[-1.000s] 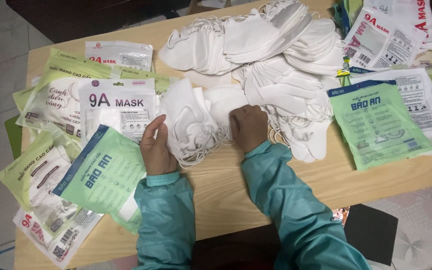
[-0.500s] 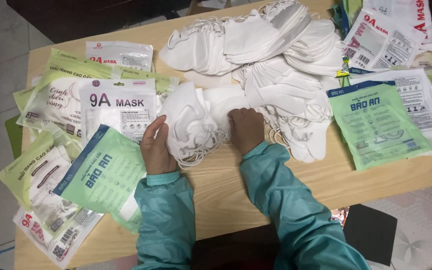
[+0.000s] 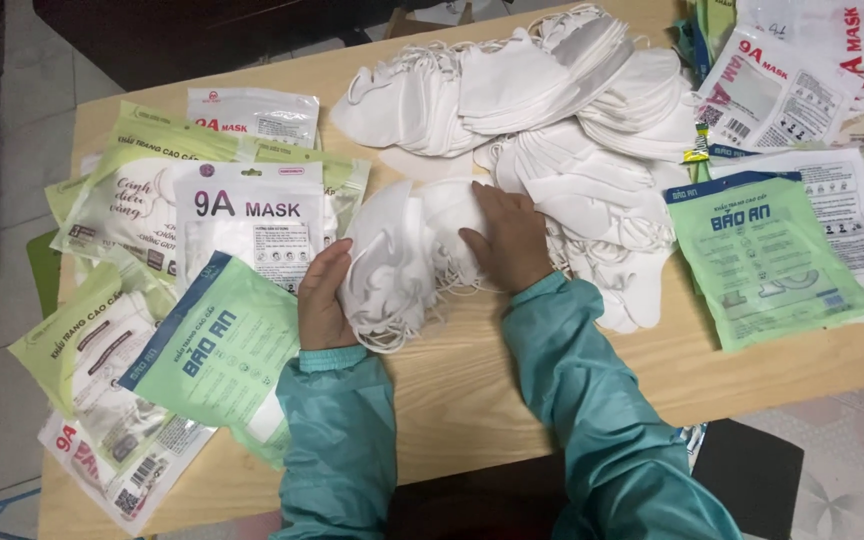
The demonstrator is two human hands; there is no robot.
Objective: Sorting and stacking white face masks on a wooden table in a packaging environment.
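Observation:
A small stack of white face masks (image 3: 397,255) lies on the wooden table (image 3: 472,390) just in front of me, ear loops trailing toward me. My left hand (image 3: 322,300) cups the stack's left edge. My right hand (image 3: 505,240) presses flat on its right side. Both arms wear teal sleeves. A large heap of loose white masks (image 3: 542,95) spreads behind and to the right of my right hand.
Green and white mask packets (image 3: 217,345) overlap on the table's left. One green packet (image 3: 762,255) lies at the right, with white packets (image 3: 782,85) behind it. Tiled floor (image 3: 852,460) shows past the table edges.
My hands have drawn the small stack closer together. The right hand shifted slightly left and forward onto the masks; the left hand barely moved.

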